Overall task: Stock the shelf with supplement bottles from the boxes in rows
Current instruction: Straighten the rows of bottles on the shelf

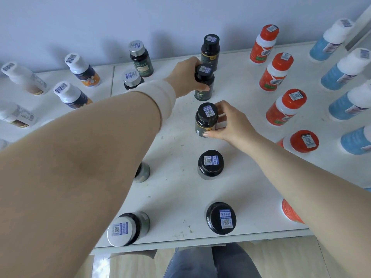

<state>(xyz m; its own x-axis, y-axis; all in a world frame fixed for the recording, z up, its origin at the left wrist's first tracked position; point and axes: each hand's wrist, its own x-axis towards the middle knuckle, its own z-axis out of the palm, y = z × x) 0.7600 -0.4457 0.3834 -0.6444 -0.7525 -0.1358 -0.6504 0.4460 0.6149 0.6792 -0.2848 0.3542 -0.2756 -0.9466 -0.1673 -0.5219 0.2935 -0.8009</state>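
White shelf (180, 187); both hands' fingers clasping black bottles, left arm hiding perhaps one silver-capped bottle (143, 172).

A stockroom or shop display seems to be showing here: a white shelf (176, 189) against a plain wall (120, 21) is carrying rows of stickered bottles (210, 164), grouped by cap colour, around both gripping hands.
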